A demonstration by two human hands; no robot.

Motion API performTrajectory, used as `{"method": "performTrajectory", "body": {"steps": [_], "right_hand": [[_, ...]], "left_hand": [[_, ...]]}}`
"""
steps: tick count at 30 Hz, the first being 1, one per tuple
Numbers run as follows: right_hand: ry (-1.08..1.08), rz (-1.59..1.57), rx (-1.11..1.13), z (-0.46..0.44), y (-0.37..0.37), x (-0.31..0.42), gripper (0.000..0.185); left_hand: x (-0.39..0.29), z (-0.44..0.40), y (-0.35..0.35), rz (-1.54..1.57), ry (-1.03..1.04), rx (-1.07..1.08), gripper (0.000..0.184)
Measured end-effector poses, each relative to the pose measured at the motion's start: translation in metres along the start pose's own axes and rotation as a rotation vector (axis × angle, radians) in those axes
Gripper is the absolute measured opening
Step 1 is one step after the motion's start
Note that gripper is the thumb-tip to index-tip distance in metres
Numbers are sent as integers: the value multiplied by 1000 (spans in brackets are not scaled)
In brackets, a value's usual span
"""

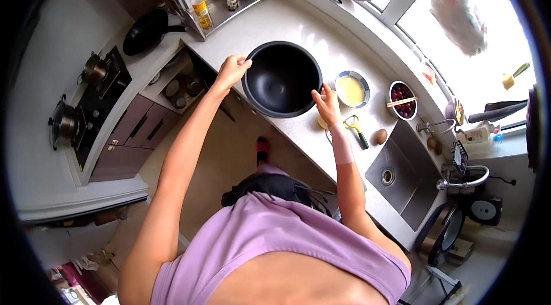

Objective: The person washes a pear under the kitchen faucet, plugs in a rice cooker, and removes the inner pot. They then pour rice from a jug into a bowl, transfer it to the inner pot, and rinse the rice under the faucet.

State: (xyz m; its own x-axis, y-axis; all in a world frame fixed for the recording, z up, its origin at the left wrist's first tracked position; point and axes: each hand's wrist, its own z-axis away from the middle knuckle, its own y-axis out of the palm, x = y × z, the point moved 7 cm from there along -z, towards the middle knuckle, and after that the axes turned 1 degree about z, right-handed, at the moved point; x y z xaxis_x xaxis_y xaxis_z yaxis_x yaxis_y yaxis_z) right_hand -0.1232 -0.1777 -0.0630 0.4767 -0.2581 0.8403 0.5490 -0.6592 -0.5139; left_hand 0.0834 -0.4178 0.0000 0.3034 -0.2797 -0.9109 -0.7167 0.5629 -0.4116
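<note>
hands | gripping black pot, opposite sides | bowl nearby

You have one left hand, one right hand and one black pot. On your bench you can count two bowls, one yellow-filled bowl and one fruit bowl, plus two chopsticks, one peeler and, near it, one round brown item. You also have one sink with two taps, two stove pots, one black pan, and one rack carrying two tall bottles and at least three small containers.
</note>
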Motion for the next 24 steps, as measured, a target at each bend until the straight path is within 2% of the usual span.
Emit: {"method": "performTrajectory", "body": {"steps": [2,4,7,9,12,16,17,19,21,23,24], "right_hand": [[-3,51,-27,-28,10,-12,42],[243,-23,136,-49,28,-37,57],[263,5,32,-64,29,-27,58],[247,64,70,-78,38,-56,58],[267,54,61,-81,36,-56,53],[262,57,20,-86,29,-33,45],[270,86,20,-86,27,-37,45],[292,154,22,-84,26,-38,45],[320,148,46,-79,27,-33,48],[346,108,62,-74,30,-38,51],[325,128,18,-69,28,-36,54]], "left_hand": [[8,-36,8,-2,-65,73,30],[28,-62,17,-39,-152,116,35],[53,-95,30,-54,-168,160,30],[62,-106,36,-20,-159,156,30],[58,-108,36,-28,-210,121,31],[59,-118,38,-45,-159,124,28],[50,-116,34,-45,-65,92,30],[66,-114,37,-68,-90,168,30],[81,-103,28,233,-60,111,32],[105,-87,-6,228,-96,-67,39],[129,-74,-30,-151,-63,-255,48]]}}
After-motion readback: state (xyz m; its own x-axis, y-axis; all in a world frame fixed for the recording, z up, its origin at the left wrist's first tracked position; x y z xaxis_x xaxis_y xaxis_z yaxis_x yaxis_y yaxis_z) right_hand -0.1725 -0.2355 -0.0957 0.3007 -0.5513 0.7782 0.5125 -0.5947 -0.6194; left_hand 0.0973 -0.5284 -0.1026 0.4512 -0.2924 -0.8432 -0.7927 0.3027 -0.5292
